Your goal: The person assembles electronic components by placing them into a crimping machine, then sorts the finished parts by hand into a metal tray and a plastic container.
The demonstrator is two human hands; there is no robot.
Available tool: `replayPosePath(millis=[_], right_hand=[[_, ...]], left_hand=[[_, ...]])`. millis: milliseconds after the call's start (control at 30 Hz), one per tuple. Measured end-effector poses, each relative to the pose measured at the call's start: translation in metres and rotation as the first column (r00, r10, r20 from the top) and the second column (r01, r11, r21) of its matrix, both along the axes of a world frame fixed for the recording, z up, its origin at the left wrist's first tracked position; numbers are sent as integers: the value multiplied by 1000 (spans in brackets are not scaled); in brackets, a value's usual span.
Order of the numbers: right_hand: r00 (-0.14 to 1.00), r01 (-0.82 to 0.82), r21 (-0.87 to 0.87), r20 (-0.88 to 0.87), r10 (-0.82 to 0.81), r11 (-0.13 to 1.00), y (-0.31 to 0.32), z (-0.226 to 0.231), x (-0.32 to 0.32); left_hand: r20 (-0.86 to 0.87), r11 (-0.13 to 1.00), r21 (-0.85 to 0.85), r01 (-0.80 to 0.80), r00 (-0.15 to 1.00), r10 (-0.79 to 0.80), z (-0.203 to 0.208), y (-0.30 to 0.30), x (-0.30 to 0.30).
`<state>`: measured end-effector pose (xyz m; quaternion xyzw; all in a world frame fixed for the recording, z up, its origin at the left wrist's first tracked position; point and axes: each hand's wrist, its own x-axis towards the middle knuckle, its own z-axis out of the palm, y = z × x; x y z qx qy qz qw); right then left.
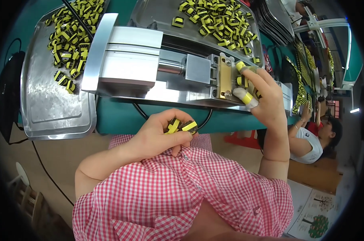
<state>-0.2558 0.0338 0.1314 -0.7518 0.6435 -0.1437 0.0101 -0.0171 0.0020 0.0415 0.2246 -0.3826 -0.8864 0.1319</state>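
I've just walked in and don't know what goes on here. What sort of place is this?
Probably a small-parts assembly workshop. Shallow steel trays hold heaps of small yellow-and-black components, a grey metal bench press stands on the green worktable, and another seated person works further along.

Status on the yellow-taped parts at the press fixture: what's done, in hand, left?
Which tray is finished can't be told: left tray holds a small pile, back tray a larger pile. In hand: right hand seats one part at the brass fixture; left hand grips several parts.
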Motion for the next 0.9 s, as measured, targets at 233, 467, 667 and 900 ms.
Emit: replayPosePath(millis=[233, 467, 667, 900], right_hand=[[975, 18, -43, 222, -8, 999, 2, -12, -18], [53, 59, 40, 998, -44, 997, 25, -11, -28], [861, -235, -3, 463, 210, 972, 38, -20, 19], [894, -315, -39, 323, 310, 948, 37, -32, 45]], left_hand=[[-32, 992, -114, -58, 998, 55, -7, 4, 4], [-18, 998, 47, -31, 999, 31, -7, 1, 3], [-48, 987, 139, -74, 996, 81, -3, 4, -5], [-14, 999, 31, 5, 1000, -5, -4, 5, -7]])
